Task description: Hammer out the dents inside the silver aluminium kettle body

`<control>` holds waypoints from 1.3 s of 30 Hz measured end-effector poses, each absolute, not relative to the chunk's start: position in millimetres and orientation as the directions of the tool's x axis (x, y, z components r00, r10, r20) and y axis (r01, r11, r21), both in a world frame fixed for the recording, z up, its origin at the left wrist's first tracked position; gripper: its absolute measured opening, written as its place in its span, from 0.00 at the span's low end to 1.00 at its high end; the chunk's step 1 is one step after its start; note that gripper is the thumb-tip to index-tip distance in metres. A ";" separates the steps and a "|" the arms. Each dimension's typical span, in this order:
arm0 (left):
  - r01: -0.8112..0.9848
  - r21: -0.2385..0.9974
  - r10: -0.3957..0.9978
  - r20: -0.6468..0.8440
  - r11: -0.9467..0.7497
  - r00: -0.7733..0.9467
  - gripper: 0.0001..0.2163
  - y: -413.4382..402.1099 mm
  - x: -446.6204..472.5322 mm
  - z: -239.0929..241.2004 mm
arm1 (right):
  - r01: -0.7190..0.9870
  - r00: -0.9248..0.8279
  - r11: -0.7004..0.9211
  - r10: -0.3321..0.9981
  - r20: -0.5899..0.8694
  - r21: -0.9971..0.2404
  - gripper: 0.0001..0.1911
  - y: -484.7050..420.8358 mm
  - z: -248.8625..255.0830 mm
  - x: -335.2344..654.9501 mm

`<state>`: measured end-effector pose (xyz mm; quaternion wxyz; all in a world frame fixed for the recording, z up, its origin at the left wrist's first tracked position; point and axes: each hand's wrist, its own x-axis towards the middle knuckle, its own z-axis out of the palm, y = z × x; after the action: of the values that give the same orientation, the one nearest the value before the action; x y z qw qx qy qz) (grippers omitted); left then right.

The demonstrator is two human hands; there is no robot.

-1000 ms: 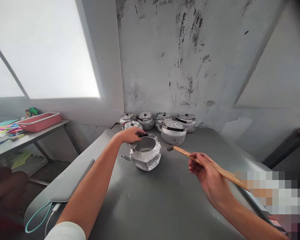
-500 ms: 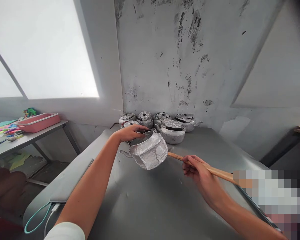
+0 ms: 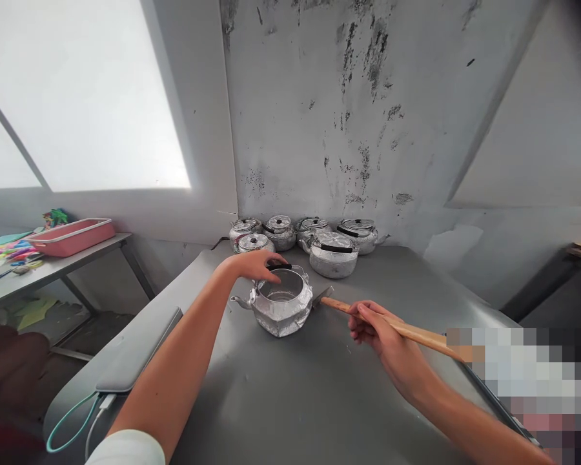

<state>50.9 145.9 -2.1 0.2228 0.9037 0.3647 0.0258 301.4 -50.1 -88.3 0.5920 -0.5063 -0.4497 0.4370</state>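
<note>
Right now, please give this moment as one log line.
left hand: holds kettle handle; right hand: holds hammer; hammer head: beside kettle; kettle: upright, lidless

Left hand (image 3: 254,263) grips kettle (image 3: 281,311); right hand (image 3: 375,328) holds hammer (image 3: 392,326).

place: you're in a small metalware workshop | signs: steel counter (image 3: 319,387), aluminium kettles (image 3: 303,236) lined along stained wall (image 3: 358,116), hammer (image 3: 392,326)

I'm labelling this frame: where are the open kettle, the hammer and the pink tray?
open kettle (image 3: 281,316), head view, front wall.
hammer (image 3: 423,336), head view, wooden handle.
pink tray (image 3: 72,240), head view, front wall.
</note>
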 end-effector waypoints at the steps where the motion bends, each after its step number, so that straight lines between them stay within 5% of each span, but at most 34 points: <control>1: 0.683 0.403 0.691 -0.153 -0.609 0.706 0.34 145.0 49.4 -0.6 | -0.059 0.213 0.106 0.973 0.091 -0.993 0.17 -49.9 -88.4 301.4; 4: 0.750 0.363 0.732 -0.217 -0.553 0.645 0.35 142.2 46.5 4.2 | -0.052 0.211 0.110 0.973 0.097 -0.993 0.17 -49.4 -88.0 301.1; 10: 0.639 0.450 0.708 -0.023 -0.624 0.706 0.33 140.0 48.4 7.1 | -0.053 0.219 0.112 0.971 0.098 -0.992 0.16 -49.0 -89.0 301.9; 18: 0.650 0.456 0.681 -0.121 -0.608 0.722 0.29 145.5 49.5 -1.3 | -0.060 0.245 0.114 0.965 0.096 -0.992 0.16 -48.8 -91.3 304.0; 26: 0.420 0.827 0.571 -0.152 -0.374 0.807 0.34 151.1 39.5 -10.9 | -0.026 0.264 0.167 0.952 0.154 -0.986 0.16 -49.5 -84.3 302.2; 34: 0.359 0.912 0.509 -0.217 -0.198 0.833 0.31 149.9 44.5 -12.1 | 0.146 0.294 0.192 0.928 0.227 -0.971 0.15 -52.0 -82.3 293.9; 39: 0.537 0.827 0.658 -0.314 -0.165 0.685 0.28 149.9 43.5 -7.0 | 0.387 0.319 0.297 0.845 0.429 -0.873 0.12 -55.6 -83.8 294.9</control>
<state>43.5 149.9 -7.0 0.5133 0.7609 0.3927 0.0588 294.9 -55.6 -83.8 0.5884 -0.5598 -0.5500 0.1948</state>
